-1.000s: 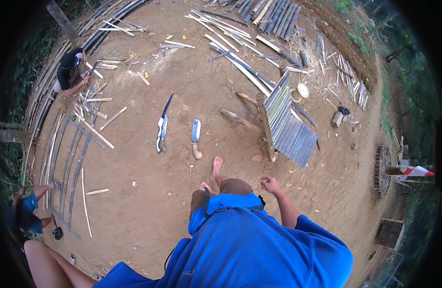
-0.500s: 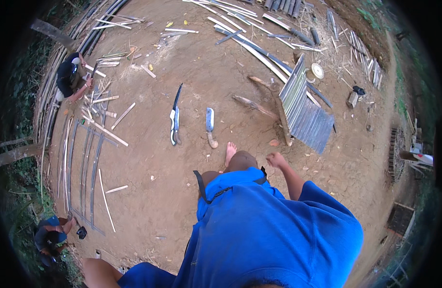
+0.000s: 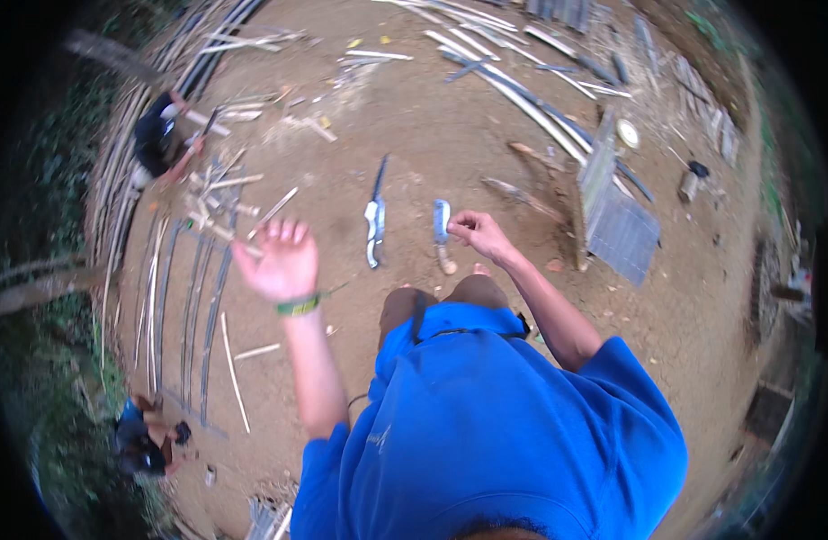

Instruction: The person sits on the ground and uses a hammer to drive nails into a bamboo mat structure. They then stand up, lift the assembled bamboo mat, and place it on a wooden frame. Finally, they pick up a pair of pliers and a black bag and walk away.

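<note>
On the ground ahead, a broad-bladed knife (image 3: 442, 219) appears just left of the right hand (image 3: 482, 237), whose fingers curl; whether their tips meet, I cannot tell. The left hand (image 3: 286, 265) is raised, thumb and fingers apart, holding nothing. A careless step could cut the bare foot (image 3: 481, 269) near the knife. Whether the round pale object (image 3: 628, 133), far right, is a container is unclear.

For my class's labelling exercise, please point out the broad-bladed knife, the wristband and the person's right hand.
Broad-bladed knife (image 3: 441, 222), head view: on the blade.
Wristband (image 3: 299, 306), head view: middle of the band.
Right hand (image 3: 483, 237), head view: middle of the hand.
</note>
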